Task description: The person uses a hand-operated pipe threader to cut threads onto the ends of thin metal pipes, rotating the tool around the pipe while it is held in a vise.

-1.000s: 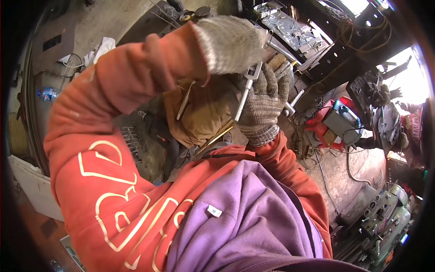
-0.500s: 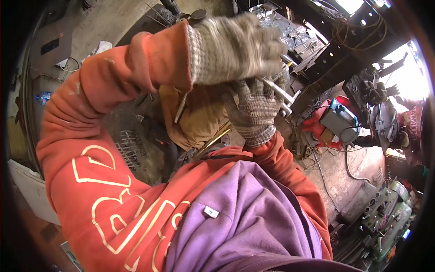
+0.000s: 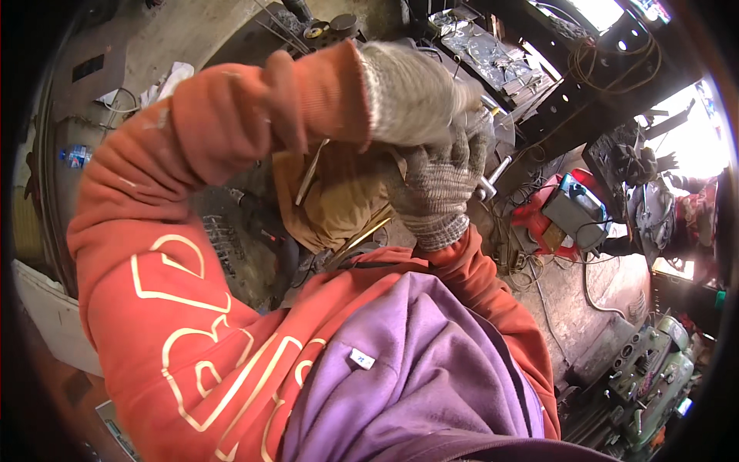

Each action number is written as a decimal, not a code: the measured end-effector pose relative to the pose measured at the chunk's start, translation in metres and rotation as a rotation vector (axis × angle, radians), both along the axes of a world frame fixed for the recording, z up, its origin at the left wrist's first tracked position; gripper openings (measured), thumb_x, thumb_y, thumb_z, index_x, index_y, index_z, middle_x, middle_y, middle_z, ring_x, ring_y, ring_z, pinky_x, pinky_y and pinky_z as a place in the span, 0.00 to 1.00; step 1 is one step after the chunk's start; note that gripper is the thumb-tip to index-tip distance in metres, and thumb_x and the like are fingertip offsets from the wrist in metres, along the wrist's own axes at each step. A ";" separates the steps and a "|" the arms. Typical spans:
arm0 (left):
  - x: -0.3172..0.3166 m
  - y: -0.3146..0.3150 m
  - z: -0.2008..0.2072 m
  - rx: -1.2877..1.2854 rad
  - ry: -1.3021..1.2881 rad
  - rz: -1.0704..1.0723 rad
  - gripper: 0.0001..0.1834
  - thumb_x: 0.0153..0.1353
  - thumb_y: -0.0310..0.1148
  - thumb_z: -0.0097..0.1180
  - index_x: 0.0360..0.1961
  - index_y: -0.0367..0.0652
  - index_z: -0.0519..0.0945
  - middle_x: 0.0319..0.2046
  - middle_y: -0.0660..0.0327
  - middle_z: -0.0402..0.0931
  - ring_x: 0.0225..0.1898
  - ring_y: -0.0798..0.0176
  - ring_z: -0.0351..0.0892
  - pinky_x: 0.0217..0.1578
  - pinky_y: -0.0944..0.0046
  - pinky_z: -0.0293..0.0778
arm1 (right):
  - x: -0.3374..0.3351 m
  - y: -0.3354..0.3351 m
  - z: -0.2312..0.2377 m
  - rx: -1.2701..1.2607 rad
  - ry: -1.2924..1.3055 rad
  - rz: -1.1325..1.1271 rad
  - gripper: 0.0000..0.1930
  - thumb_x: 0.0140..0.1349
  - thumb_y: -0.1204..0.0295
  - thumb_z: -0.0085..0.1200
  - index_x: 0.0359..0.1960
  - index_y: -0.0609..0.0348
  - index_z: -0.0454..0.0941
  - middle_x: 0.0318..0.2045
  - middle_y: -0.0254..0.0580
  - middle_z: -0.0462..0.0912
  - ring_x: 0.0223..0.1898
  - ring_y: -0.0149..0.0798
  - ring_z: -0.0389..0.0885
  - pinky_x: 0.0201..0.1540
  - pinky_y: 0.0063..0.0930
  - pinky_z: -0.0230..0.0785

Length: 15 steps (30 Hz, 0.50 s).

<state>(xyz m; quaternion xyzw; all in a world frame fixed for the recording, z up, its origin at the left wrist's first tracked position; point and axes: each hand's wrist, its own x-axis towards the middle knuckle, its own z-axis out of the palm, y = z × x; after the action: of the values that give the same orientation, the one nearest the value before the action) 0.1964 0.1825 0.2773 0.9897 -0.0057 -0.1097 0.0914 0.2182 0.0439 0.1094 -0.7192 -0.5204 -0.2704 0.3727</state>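
Observation:
In a knitted grey work glove, my left hand (image 3: 416, 96) is raised and smeared by motion. Its fingers look curled in; what they hold is hidden. Just below and touching or nearly touching it, my gloved right hand (image 3: 440, 181) shows its back, fingers bent over something out of sight. Close to the right fingers juts a shiny metal T-shaped handle (image 3: 496, 181). A short metal rod end (image 3: 488, 102) pokes out past the left fingertips. Whether either hand touches these metal parts cannot be made out. Tan cloth (image 3: 339, 196) hangs under both hands.
A cordless-looking power tool (image 3: 265, 223) lies on the floor to the left. At right are a red-and-grey box (image 3: 577, 208) with cables and a green machine (image 3: 654, 377). Coiled wire (image 3: 616, 61) hangs on a dark perforated beam (image 3: 562, 96).
My left hand has shifted slightly right and its fingers have drawn in. A slanting metal bar seen over the right fingers is now out of sight. The right hand has barely moved.

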 end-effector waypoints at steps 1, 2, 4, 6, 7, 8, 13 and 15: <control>0.011 0.005 -0.013 -0.251 0.033 0.208 0.23 0.62 0.36 0.61 0.57 0.42 0.82 0.29 0.49 0.87 0.31 0.48 0.89 0.33 0.54 0.85 | 0.002 0.001 0.000 -0.004 -0.002 -0.009 0.22 0.57 0.53 0.67 0.52 0.45 0.84 0.67 0.51 0.76 0.67 0.62 0.72 0.72 0.73 0.55; 0.012 0.022 -0.021 -0.164 -0.029 0.151 0.22 0.62 0.36 0.61 0.56 0.40 0.83 0.32 0.49 0.87 0.31 0.47 0.89 0.34 0.54 0.85 | 0.004 0.002 0.001 0.024 0.006 -0.021 0.22 0.57 0.53 0.66 0.52 0.45 0.84 0.67 0.52 0.75 0.68 0.63 0.71 0.71 0.74 0.56; 0.001 0.030 -0.019 0.061 -0.223 0.045 0.20 0.62 0.36 0.61 0.54 0.39 0.84 0.40 0.48 0.87 0.33 0.47 0.89 0.37 0.54 0.85 | -0.003 0.003 -0.004 -0.035 0.096 -0.049 0.22 0.60 0.55 0.63 0.54 0.46 0.84 0.71 0.53 0.72 0.74 0.61 0.66 0.72 0.78 0.52; -0.005 0.028 -0.006 0.257 -0.433 -0.250 0.19 0.62 0.35 0.61 0.53 0.40 0.85 0.47 0.47 0.85 0.37 0.48 0.89 0.40 0.55 0.85 | 0.002 0.006 -0.010 -0.016 0.046 -0.041 0.22 0.60 0.55 0.63 0.54 0.46 0.84 0.71 0.53 0.72 0.74 0.62 0.66 0.72 0.78 0.52; -0.008 0.025 0.000 0.335 -0.533 -0.499 0.19 0.61 0.34 0.62 0.53 0.41 0.86 0.51 0.47 0.84 0.39 0.49 0.89 0.42 0.56 0.85 | 0.003 0.007 -0.008 0.004 -0.009 -0.013 0.22 0.59 0.55 0.63 0.54 0.46 0.84 0.70 0.52 0.72 0.73 0.62 0.66 0.71 0.78 0.52; -0.004 0.026 -0.009 0.252 -0.462 -0.651 0.19 0.59 0.34 0.63 0.52 0.45 0.86 0.45 0.49 0.86 0.42 0.52 0.88 0.43 0.58 0.84 | 0.005 0.003 -0.002 -0.067 -0.014 -0.033 0.25 0.58 0.53 0.63 0.56 0.44 0.84 0.68 0.49 0.74 0.73 0.61 0.66 0.71 0.77 0.52; -0.005 0.011 0.004 -0.227 0.002 0.164 0.21 0.66 0.33 0.60 0.60 0.43 0.80 0.32 0.47 0.85 0.32 0.43 0.87 0.34 0.48 0.81 | 0.005 0.000 -0.003 -0.056 0.011 0.004 0.27 0.53 0.50 0.67 0.54 0.41 0.86 0.64 0.46 0.78 0.68 0.60 0.71 0.70 0.74 0.54; -0.010 0.019 0.003 0.184 -0.304 -0.004 0.21 0.64 0.30 0.59 0.60 0.43 0.80 0.36 0.47 0.86 0.34 0.43 0.87 0.36 0.50 0.82 | 0.005 0.001 -0.004 -0.062 -0.002 -0.003 0.28 0.53 0.51 0.67 0.56 0.43 0.85 0.65 0.47 0.77 0.71 0.59 0.69 0.72 0.74 0.52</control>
<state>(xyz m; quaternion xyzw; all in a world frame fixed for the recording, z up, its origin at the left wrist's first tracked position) 0.1862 0.2018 0.2806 0.9991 -0.0114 0.0408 -0.0019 0.2229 0.0445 0.1052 -0.7310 -0.5277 -0.2554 0.3493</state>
